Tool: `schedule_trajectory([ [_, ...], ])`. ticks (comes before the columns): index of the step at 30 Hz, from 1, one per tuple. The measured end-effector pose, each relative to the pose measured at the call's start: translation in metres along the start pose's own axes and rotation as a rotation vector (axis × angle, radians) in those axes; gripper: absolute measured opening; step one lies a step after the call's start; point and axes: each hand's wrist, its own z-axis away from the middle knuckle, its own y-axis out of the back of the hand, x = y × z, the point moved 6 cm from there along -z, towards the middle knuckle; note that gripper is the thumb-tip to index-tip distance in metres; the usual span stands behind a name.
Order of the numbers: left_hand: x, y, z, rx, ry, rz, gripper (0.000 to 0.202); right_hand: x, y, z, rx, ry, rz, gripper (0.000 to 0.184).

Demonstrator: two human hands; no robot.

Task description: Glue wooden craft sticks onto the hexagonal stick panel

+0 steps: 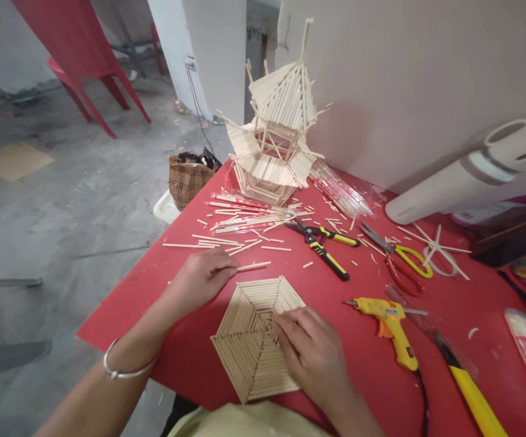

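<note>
Hexagon of sticks (pixel 244 355) lies flat on the red table (pixel 190 355), near its front edge. My right hand (pixel 310 352) rests on it, fingers laid flat and pressing near the centre, gripping nothing. My left hand (pixel 203 276) pinches a loose stick (pixel 256 266) just beside the hexagon's far edge. I judge a stick is being fitted; next it needs lining up with that edge. A glue gun (pixel 392 321) lies near

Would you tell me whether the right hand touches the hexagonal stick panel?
Touching. The head view shows the right hand resting flat on the hexagonal stick panel.
</note>
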Motion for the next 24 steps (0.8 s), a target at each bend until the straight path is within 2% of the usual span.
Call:
schedule_trajectory([
  [8,0.0,-0.009,0.002,-0.053,-0.032,-0.017,0.025,0.003,-0.005,0.002,-0.029,-0.026,0.004,0.018],
  [17,-0.001,-0.018,0.008,-0.071,-0.049,-0.057,0.033,0.014,0.005,-0.006,0.12,-0.076,0.074,0.021],
  [24,0.005,-0.021,0.007,-0.108,-0.06,-0.084,0.033,0.027,0.006,-0.016,0.144,-0.127,0.103,0.019],
])
